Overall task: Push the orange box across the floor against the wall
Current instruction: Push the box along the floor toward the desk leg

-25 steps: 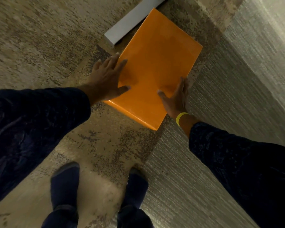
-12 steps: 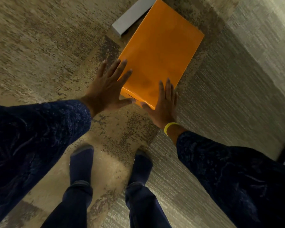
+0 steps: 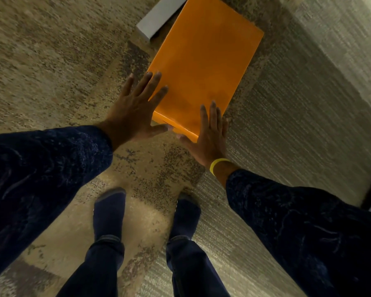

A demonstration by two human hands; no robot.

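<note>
I see the flat rectangular orange box (image 3: 204,67) lying on the mottled carpet floor (image 3: 51,61), ahead of both feet. My left hand (image 3: 135,112) sits at its near left corner, fingers over the top face; my right hand (image 3: 210,133) is at the near right corner. A pale grey baseboard strip (image 3: 159,16) lies just beyond the box's far left edge. The ribbed carpet section (image 3: 298,114) spreads to the right.

no readable text, labels or numbers anywhere
</note>
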